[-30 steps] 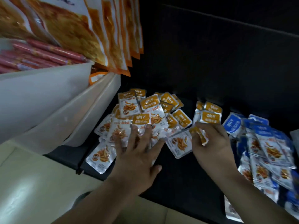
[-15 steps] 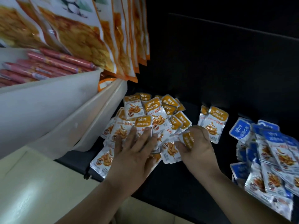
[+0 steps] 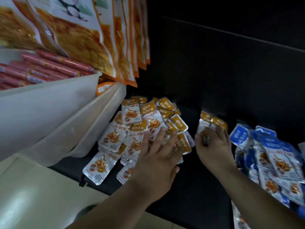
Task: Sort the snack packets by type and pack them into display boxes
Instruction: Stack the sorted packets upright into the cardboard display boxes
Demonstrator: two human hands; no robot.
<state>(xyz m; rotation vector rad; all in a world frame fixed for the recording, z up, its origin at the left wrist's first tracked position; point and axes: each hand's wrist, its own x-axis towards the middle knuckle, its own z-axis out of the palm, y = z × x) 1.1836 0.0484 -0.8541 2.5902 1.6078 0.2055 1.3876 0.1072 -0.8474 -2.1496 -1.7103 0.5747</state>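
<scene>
A heap of small orange-topped snack packets (image 3: 132,128) lies on the dark shelf floor, left of centre. My left hand (image 3: 158,156) rests flat on the heap's right side, fingers spread. My right hand (image 3: 212,144) pinches two orange-topped packets (image 3: 212,123) that lie apart from the heap, to its right. A heap of blue-topped packets (image 3: 270,156) fills the right edge.
A white plastic bin (image 3: 49,103) with red sausage sticks (image 3: 49,66) stands at the left, a second white bin (image 3: 92,128) leaning against it. Large orange snack bags (image 3: 105,47) hang above. A dark back wall (image 3: 222,63) closes the shelf. A pale shelf ledge (image 3: 33,192) runs along the lower left.
My right hand has left the heap's edge and gone right to the two separate orange packets. My left hand stays pressed on the heap.
</scene>
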